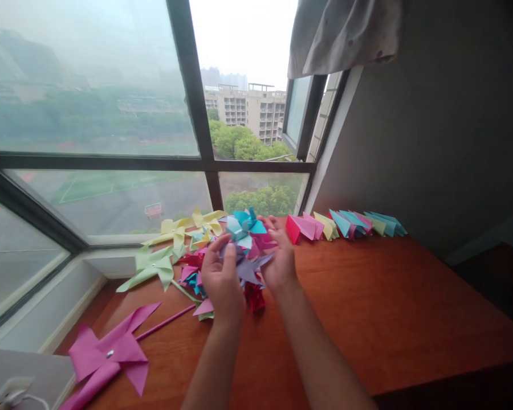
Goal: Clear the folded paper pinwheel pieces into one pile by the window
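Over a heap of folded paper, a purple folded-paper piece with pointed flaps is between my two hands. My left hand is closed at its left side, thumb and fingers against the paper. My right hand curls round the other side, where a purple tip meets the palm; some fingertips are hidden or blurred. Just beyond them lies a cyan folded-paper piece. Magenta, blue and red folded papers lie around and below, among them a dark red piece near my right wrist.
Pale green and yellow pinwheels lie left of the heap. A large magenta pinwheel with a stick lies at front left. Folded paper planes line the back right of the wooden table. Windows stand behind.
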The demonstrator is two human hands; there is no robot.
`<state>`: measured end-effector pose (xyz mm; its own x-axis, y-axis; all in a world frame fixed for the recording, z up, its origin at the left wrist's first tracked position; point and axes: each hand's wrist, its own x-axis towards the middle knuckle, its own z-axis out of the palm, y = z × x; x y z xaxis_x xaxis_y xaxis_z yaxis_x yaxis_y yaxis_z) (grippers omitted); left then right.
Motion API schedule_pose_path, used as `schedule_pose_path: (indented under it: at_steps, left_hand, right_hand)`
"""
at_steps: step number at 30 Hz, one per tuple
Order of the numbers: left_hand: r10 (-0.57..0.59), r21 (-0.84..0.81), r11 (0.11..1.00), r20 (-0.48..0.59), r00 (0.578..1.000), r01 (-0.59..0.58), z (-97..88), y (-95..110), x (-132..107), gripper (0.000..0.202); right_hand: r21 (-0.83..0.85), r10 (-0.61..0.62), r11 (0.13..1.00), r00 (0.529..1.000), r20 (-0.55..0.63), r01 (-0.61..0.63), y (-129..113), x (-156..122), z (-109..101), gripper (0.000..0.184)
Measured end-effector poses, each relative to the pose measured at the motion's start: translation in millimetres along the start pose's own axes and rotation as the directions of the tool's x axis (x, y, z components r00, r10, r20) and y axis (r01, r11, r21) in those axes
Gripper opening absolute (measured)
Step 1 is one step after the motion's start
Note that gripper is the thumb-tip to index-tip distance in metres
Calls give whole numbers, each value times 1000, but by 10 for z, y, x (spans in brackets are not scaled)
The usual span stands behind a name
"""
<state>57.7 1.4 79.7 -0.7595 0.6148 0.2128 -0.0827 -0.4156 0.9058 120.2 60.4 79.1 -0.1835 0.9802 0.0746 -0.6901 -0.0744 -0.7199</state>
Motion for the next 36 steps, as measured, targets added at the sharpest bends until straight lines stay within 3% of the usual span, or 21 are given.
schedule_pose_path:
  at_steps: [3, 5, 8, 11, 18, 21, 23, 25, 27, 30, 36]
  left_hand:
    - [168, 358, 920, 0, 986, -157, -458, -57, 422, 36]
    - [176, 659, 716, 149, 973, -231, -716, -120, 656, 38]
    - [146, 724, 635, 232, 962, -271, -967, -168, 891, 35]
    - [162, 761, 578, 245, 956, -293, -1070, -157, 960, 36]
    - [324, 792, 478, 244, 914, -381, -1134, -15, 639, 38]
    - [377, 792, 393, 325, 867, -468, -1155, 34, 490, 35]
    - [329, 765, 315, 468, 821, -562, -1147, 18, 439, 35]
    - [199, 720, 237, 622, 758, -653, -1101, -41, 410, 37]
    - [61, 685, 175, 709, 703, -707, -1014, -128, 378, 40]
    - [-28, 667, 146, 741, 671, -731, -843, -261, 299, 42]
    - [-93, 650, 108, 760, 644, -752, -603, -365, 102, 43]
  right_hand:
    - [-71, 142, 987, 990, 18, -141, 350, 86, 251, 59]
    - [-190, 171, 967, 985, -6, -169, 519, 146, 284, 60]
    - [-390, 76, 917, 997, -26, -80, 618, 239, 169, 58]
    - [-505, 16, 863, 1000, 11, -8, 563, 288, -69, 53]
    - [-625, -93, 777, 996, 5, 76, 249, 122, -748, 31]
    - [-679, -110, 727, 994, 28, 99, 197, -6, -965, 21]
    - [-690, -88, 719, 996, 32, 86, 218, -83, -1071, 18]
    - [-672, -81, 738, 997, -2, 59, 258, -136, -1159, 19]
    - [-646, -83, 763, 995, -60, 24, 284, -156, -1236, 20]
    - [-615, -89, 788, 987, -136, -14, 256, -134, -1330, 24]
    - [-559, -92, 828, 973, -210, -42, 148, -78, -1391, 27]
